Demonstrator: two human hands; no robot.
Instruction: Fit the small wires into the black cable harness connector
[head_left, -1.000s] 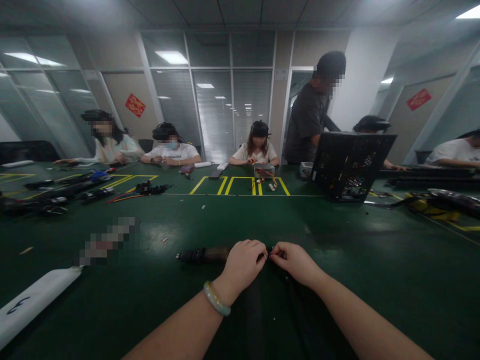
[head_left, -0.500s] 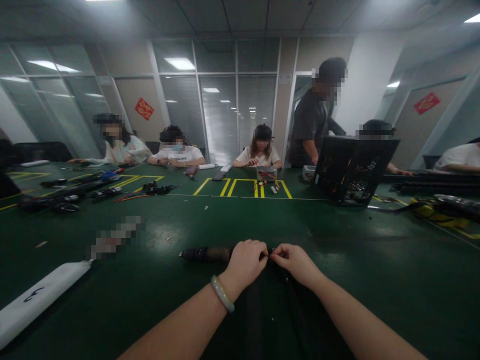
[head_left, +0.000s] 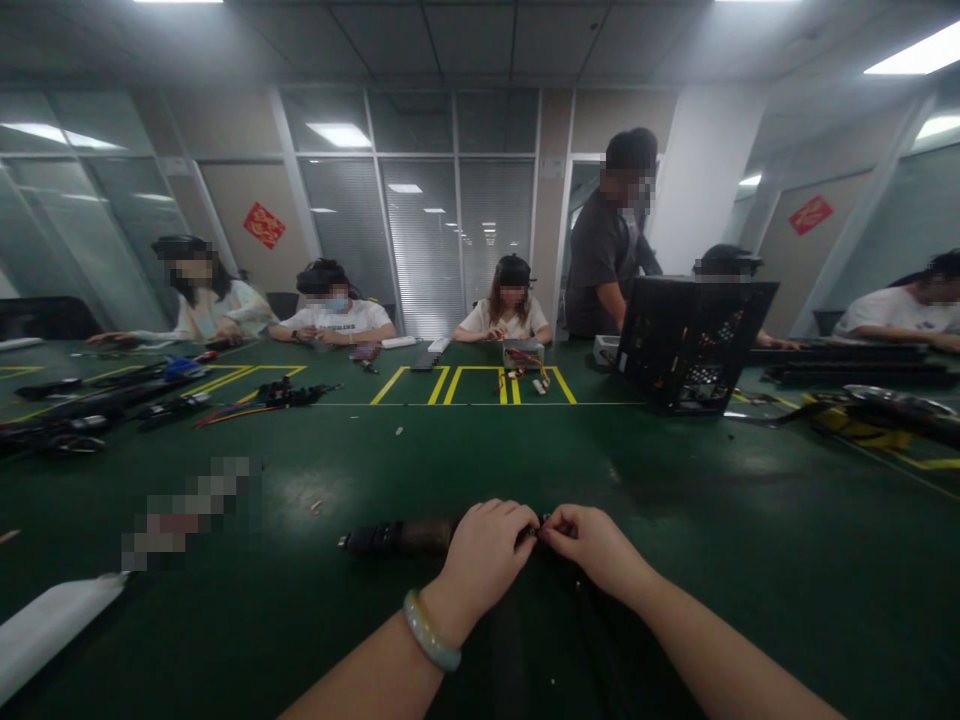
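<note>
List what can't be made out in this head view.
All in the head view:
Small item between the left hand and right hand: mostly covered by fingers, too small.
Dark cylinder's right end: hidden by the left hand.
White object's near end: cut off by the frame edge.
Person behind the black case: body mostly hidden by it.

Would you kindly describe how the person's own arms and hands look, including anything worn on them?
The left hand is ungloved, with a smooth, glossy, pale-green round bangle with a yellowish tinge around its wrist. The right hand is also ungloved, and nothing worn shows on its wrist. No sleeves, cables or markings show on the arms.
</note>
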